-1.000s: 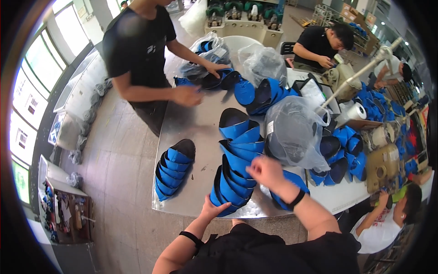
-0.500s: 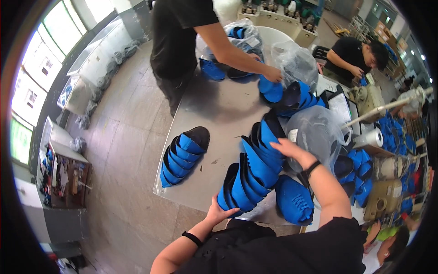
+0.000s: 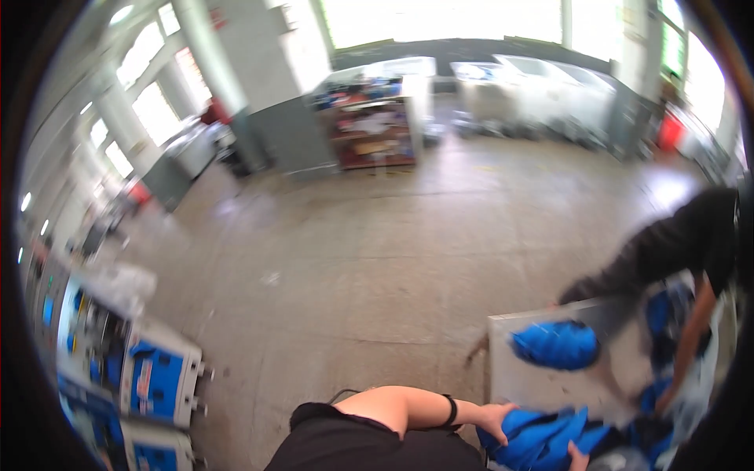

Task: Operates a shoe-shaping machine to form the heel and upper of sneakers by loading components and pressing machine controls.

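Observation:
A row of nested blue shoe uppers with dark linings (image 3: 542, 436) lies at the lower right, cut off by the frame's bottom. My left hand (image 3: 495, 421) grips its near-left end, thumb and fingers closed round it. Only a few fingers of my right hand (image 3: 578, 455) show, pressed to the side of the same stack; the rest of that hand is hidden. Beyond, a smaller stack of blue uppers (image 3: 554, 345) rests on the metal table (image 3: 542, 383).
A co-worker in dark clothes (image 3: 664, 243) leans over the table's far right, one arm reaching to more blue uppers. Machines with blue panels (image 3: 157, 385) stand at left. A cluttered shelf unit (image 3: 373, 137) and white bins (image 3: 542, 94) line the far wall beyond the floor (image 3: 330, 259).
My view has swung far to the left, so the table now sits at the lower right. Both hands are still at the stack of uppers.

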Demonstrator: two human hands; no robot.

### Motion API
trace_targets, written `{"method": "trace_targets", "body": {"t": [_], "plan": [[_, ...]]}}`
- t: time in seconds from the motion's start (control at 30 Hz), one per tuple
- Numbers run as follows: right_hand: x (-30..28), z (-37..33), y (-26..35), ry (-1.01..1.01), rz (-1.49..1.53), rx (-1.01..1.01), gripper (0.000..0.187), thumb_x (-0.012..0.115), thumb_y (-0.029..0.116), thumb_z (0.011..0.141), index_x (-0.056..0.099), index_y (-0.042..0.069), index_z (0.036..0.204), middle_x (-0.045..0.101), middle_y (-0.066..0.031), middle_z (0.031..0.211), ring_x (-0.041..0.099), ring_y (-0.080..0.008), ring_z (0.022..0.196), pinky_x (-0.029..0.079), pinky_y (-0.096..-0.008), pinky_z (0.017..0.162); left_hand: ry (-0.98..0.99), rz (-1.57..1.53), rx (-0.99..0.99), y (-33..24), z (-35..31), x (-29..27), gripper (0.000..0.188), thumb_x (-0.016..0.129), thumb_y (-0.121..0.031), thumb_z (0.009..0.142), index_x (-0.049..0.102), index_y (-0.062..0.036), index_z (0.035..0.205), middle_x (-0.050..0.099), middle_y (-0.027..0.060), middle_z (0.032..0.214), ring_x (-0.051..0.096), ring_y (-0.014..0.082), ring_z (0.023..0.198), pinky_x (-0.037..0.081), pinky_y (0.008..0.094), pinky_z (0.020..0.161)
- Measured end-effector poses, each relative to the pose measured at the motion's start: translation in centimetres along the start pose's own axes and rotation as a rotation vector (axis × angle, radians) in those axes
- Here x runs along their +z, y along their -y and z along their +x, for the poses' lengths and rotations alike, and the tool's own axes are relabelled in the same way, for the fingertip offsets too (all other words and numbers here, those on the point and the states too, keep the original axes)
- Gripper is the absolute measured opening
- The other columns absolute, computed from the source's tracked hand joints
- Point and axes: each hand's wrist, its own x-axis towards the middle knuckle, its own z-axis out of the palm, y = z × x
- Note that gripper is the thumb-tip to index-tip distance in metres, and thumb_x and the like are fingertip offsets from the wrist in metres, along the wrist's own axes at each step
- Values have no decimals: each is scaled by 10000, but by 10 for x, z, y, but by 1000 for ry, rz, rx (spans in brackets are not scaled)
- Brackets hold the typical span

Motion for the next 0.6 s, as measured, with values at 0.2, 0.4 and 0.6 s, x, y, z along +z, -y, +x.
{"method": "trace_targets", "body": {"t": [0.2, 0.4, 0.6], "plan": [[139, -38, 43, 119, -14, 182, 573, 683, 296, 876, 473, -18, 1306, 540, -134, 1249, 534, -284, 1109, 440, -427, 972, -58, -40, -60, 16, -111, -82, 1126, 884, -512, 560, 333, -62, 1433, 539, 236, 1310, 508, 379, 1243, 425, 428, 1032], [289, -122, 46, 71, 21, 385, 758, 627, 436, 928, 328, 14, 1482, 401, -144, 1497, 404, -307, 1355, 338, -472, 1121, -228, -93, -109, 57, -275, -154, 1045, 838, -577, 606, 409, -27, 1383, 533, 242, 1316, 504, 379, 1251, 417, 444, 1034], [409, -30, -41, 836, -946, -589, 748, 553, 33, 831, 242, 15, 1511, 458, -102, 762, 446, -228, 659, 379, -384, 607, -531, -294, -276, 164, -436, -152, 1014, 779, -656, 649, 448, 4, 1343, 541, 255, 1314, 534, 371, 1217, 444, 425, 1001]]}}
